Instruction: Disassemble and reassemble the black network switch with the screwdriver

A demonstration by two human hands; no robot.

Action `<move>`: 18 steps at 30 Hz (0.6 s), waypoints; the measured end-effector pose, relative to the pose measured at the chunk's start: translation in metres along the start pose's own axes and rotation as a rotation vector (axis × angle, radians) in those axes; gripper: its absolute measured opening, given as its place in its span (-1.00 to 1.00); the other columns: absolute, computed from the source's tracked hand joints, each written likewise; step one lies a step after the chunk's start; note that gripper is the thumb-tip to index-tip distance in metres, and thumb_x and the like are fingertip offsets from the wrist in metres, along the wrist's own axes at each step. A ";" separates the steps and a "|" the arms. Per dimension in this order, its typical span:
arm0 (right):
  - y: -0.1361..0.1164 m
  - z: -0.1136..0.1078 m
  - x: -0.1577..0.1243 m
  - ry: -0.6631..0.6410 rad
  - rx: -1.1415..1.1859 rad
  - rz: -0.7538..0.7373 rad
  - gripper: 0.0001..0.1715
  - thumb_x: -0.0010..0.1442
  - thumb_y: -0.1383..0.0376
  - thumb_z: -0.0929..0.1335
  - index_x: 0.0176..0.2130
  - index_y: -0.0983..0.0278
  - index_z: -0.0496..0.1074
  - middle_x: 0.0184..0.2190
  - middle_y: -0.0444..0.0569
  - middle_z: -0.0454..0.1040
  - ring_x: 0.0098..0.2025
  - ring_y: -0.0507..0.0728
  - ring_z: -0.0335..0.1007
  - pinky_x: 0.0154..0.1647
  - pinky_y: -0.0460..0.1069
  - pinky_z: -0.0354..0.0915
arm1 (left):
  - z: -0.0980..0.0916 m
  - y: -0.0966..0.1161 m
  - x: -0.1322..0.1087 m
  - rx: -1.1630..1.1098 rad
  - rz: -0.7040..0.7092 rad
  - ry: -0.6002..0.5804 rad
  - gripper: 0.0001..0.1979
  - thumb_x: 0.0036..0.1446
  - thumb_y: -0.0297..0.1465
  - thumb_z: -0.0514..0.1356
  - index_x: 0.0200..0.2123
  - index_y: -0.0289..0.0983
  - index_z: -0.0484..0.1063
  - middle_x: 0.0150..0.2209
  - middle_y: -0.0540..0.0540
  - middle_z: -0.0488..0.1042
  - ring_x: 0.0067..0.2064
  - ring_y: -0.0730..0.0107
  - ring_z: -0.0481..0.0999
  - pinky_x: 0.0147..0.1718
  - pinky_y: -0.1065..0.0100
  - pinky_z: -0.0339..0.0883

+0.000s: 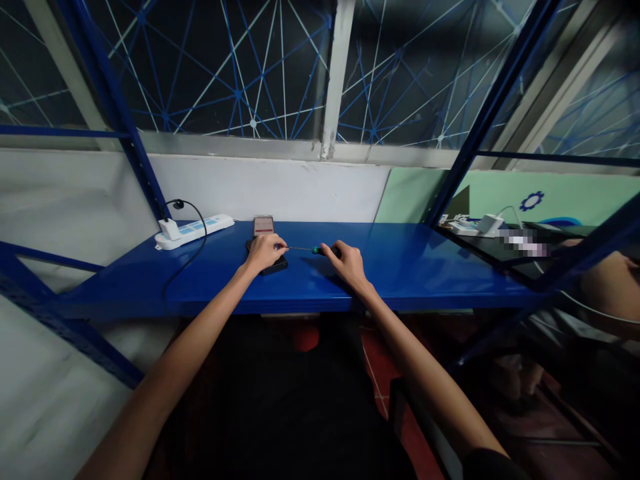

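Note:
My right hand is closed round the dark and green handle of a screwdriver, whose thin shaft points left across the blue table. The fingers of my left hand are pinched at the shaft's tip; anything small between them is too tiny to make out. Under and beside my left hand lies a black box-like object, partly covered by the hand. Just behind it a phone-like device with a lit screen stands near the table's back edge.
On the blue table, a white power strip with a plug and black cable lies back left. Blue posts rise at both sides. At the right are another power strip and a person's arm.

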State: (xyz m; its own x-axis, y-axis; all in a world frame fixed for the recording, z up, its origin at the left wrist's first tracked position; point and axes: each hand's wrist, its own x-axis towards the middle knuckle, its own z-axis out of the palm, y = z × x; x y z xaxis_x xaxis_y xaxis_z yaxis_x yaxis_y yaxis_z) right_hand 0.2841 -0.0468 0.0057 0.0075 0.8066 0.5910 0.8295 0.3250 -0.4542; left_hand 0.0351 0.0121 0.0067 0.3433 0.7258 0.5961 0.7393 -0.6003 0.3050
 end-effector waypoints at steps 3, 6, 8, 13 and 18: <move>0.000 0.000 0.000 0.006 0.010 -0.011 -0.46 0.27 -0.11 0.23 -0.46 0.25 0.38 -0.58 -0.09 0.40 -0.51 0.04 0.25 -0.45 -0.08 0.00 | 0.000 0.000 0.000 0.002 0.011 0.005 -0.87 0.10 -0.38 0.25 -0.37 -0.26 0.62 -0.37 -0.12 0.58 -0.36 0.31 0.49 -0.38 0.35 0.27; 0.002 0.001 0.001 0.023 0.034 -0.028 -0.48 0.25 -0.11 0.25 -0.45 0.25 0.38 -0.58 -0.10 0.39 -0.51 0.04 0.24 -0.46 -0.08 0.00 | 0.000 0.000 0.000 0.013 0.005 0.009 -0.88 0.10 -0.37 0.26 -0.38 -0.24 0.61 -0.38 -0.09 0.58 -0.37 0.33 0.49 -0.38 0.37 0.28; 0.003 0.002 0.002 0.038 0.057 -0.036 -0.48 0.24 -0.10 0.26 -0.45 0.25 0.38 -0.59 -0.11 0.37 -0.52 0.04 0.22 -0.47 -0.08 0.00 | 0.000 0.000 0.000 0.012 -0.002 0.011 -0.88 0.09 -0.35 0.26 -0.37 -0.23 0.61 -0.37 -0.07 0.59 -0.37 0.34 0.49 -0.38 0.38 0.30; 0.003 -0.001 0.000 0.100 0.113 -0.019 -0.47 0.23 -0.10 0.27 -0.49 0.25 0.36 -0.63 -0.14 0.30 -0.54 0.02 0.15 -0.47 -0.07 0.00 | -0.001 0.002 -0.001 -0.035 -0.085 -0.021 -0.74 0.08 -0.32 0.29 -0.13 -0.17 0.59 -0.32 0.01 0.62 -0.35 0.34 0.52 -0.32 0.39 0.36; 0.005 -0.010 -0.011 0.161 0.189 -0.013 -0.45 0.22 -0.10 0.28 -0.54 0.26 0.33 -0.66 -0.18 0.23 -0.56 -0.01 0.08 -0.49 -0.08 -0.01 | -0.002 -0.001 -0.001 0.063 -0.115 -0.016 -0.78 0.16 -0.28 0.19 -0.22 -0.15 0.62 -0.16 -0.05 0.62 -0.07 0.17 0.54 -0.08 0.26 0.34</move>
State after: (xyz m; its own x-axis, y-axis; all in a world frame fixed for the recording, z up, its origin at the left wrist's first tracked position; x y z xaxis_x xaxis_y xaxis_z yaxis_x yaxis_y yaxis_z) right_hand 0.2940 -0.0590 0.0035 0.0986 0.7176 0.6895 0.7108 0.4341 -0.5535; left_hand 0.0329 0.0114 0.0078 0.2635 0.7942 0.5476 0.8091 -0.4910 0.3228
